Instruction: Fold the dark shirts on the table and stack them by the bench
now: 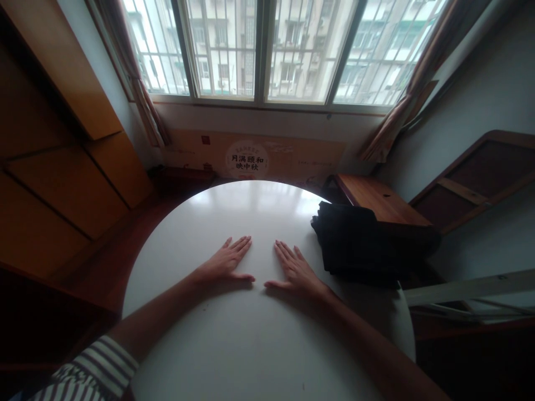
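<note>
My left hand [229, 260] lies flat on the round white table [251, 345], palm down, thumb stretched out to the right. Facing it across a small gap, my right hand [293, 270] rests flat too, with its thumb pointing left. Both hands have their fingers extended and hold nothing. To the right of my right hand, a folded stack of black cloth [351, 239] sits near the table's right edge, apart from the hand. Its exact kind I cannot make out.
A wooden desk [380, 197] stands beyond the table at the right. Wooden cabinets [62, 195] line the left side. At the far wall are a printed banner [292, 153] and a barred window [296, 55] with curtains [146, 108]. A pale bar [468, 287] is at the right.
</note>
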The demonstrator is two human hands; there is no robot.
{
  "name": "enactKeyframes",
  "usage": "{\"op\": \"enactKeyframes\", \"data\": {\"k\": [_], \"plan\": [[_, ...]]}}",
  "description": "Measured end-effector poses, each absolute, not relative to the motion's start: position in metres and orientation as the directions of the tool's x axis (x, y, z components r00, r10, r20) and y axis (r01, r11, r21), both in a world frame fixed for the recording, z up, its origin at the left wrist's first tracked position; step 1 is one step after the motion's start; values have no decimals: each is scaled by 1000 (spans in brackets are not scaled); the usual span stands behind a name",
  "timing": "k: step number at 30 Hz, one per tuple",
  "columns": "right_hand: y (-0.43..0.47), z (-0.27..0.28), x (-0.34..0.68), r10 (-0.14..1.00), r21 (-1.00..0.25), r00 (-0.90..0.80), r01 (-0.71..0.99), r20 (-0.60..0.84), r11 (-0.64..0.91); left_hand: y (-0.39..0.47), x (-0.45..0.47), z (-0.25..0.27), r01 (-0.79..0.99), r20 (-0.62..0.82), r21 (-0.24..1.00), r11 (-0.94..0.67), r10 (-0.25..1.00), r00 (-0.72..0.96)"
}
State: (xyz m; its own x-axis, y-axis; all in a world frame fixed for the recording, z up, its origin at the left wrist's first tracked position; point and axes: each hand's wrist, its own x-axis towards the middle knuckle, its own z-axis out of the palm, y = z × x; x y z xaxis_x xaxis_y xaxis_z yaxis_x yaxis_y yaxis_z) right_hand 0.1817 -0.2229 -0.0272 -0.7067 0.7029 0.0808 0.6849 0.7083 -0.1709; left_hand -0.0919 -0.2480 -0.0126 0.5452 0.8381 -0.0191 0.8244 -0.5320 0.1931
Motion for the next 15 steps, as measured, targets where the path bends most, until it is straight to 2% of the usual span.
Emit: {"op": "enactKeyframes", "data": {"k": [7,9,11,13,15], "plan": [[-221,-30,182,704,-200,-706,681,77,704,-244,-94,-19,806,6,223,-549,827,562],[-221,-28,182,703,-221,-707,676,74,703,-244,-96,-22,790,115,257,-556,830,546],[-222,-22,182,691,-255,-715,653,102,713,-245,-98,-25,759,309,297,-580,810,498],[-225,-15,180,665,-303,-718,599,208,741,-245,-99,-29,722,489,339,-603,769,413],[-229,-8,177,631,-360,-674,520,385,775,-245,-97,-32,697,592,401,-595,749,299]]}}
